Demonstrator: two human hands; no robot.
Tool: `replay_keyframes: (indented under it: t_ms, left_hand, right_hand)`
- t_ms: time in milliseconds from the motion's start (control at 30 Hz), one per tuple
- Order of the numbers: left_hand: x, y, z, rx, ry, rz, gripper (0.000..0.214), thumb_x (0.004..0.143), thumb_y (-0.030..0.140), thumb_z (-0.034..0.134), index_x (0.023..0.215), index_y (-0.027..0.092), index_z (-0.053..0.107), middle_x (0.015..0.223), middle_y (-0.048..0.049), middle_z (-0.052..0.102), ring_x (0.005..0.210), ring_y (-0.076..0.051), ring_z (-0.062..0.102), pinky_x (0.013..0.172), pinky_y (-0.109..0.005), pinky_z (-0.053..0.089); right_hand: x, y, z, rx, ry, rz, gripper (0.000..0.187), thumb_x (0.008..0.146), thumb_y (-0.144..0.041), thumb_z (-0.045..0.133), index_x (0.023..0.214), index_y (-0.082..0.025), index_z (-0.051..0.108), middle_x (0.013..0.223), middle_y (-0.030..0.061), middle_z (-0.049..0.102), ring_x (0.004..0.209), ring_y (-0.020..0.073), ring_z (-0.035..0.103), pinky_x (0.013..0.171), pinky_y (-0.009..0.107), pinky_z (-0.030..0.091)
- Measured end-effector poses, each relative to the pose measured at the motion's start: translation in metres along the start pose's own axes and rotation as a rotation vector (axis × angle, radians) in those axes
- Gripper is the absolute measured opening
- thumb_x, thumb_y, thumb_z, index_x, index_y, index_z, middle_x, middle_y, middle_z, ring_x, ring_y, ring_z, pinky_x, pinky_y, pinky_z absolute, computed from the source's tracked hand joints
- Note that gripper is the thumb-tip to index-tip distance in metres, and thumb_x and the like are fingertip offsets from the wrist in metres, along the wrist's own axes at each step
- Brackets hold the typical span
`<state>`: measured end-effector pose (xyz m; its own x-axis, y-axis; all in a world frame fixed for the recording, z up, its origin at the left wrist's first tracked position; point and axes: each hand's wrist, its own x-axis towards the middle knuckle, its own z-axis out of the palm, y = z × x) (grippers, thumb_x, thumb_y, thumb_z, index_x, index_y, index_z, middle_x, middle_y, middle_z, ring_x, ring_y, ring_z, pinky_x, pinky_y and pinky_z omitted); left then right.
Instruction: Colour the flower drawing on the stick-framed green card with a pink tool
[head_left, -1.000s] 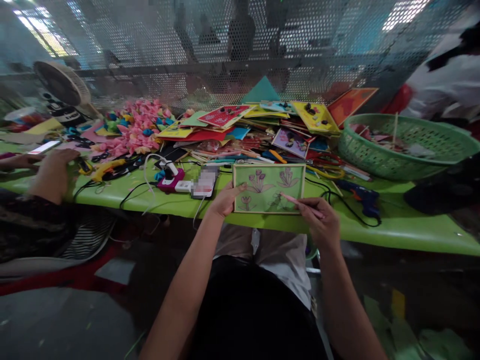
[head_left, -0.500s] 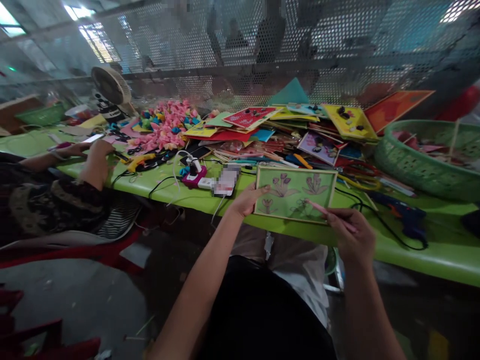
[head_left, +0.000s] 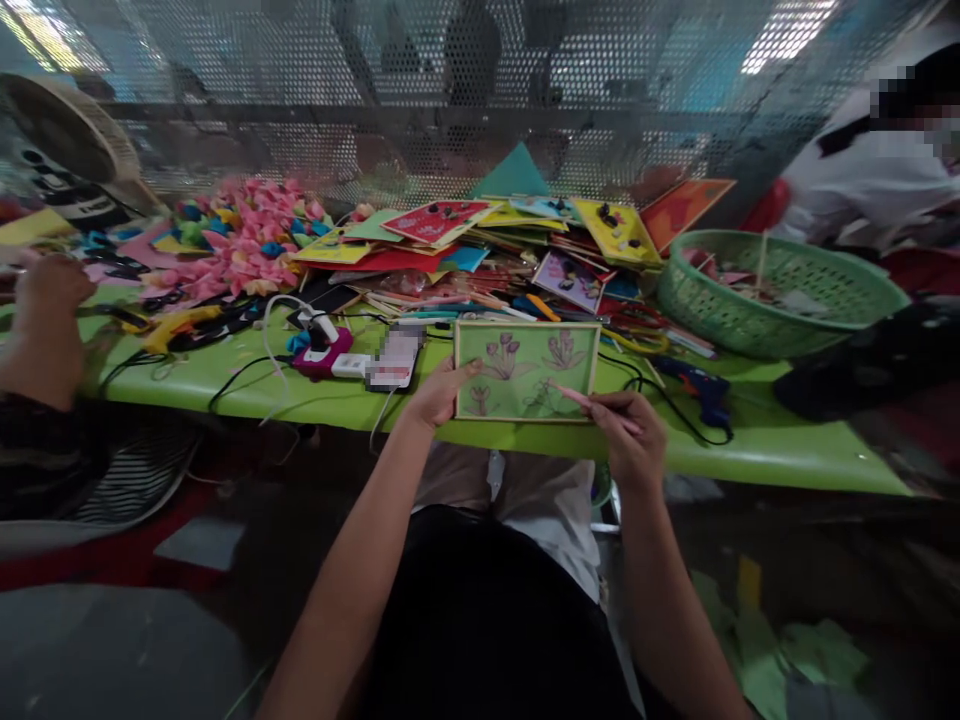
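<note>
My left hand grips the left edge of a small green picture in a pale frame, thumb on its front. Purple-brown tulip motifs cover the panel, and thin dark lines form a looser shape at lower right. In my right hand is a slim pink pen-like tool, pinched between the fingers. Its tip lies at that lower-right shape; whether it touches the surface I cannot tell. The picture is tilted toward me over the front edge of the green table.
Behind the picture lie a pile of coloured cards and pink felt flowers. A phone and purple power socket are at left, a blue glue gun and green basket at right. Another person's hand is far left.
The view has turned right, so the picture, hands and table things sit further left. A white-clothed person now shows at upper right. Both grips look the same.
</note>
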<state>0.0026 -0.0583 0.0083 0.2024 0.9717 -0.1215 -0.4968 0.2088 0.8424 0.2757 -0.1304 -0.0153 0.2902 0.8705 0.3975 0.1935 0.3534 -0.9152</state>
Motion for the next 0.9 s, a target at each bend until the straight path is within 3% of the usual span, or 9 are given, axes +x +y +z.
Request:
replay_keyframes:
  t_ms: [900]
  left_hand:
    - [-0.0017,0.0016,0.0000,0.008,-0.007,0.006,0.076,0.058,0.038,0.102,0.126,0.018,0.075,0.096,-0.0109,0.083,0.097,-0.034,0.079,0.091,-0.047,0.063]
  right_hand:
    - [0.0021,-0.0021,0.0040,-0.038,-0.040,0.004,0.016,0.086,-0.041,0.078,0.091,-0.025,0.076,0.081,0.0027,0.077,0.073,0.0218,0.071,0.068,0.035,0.055]
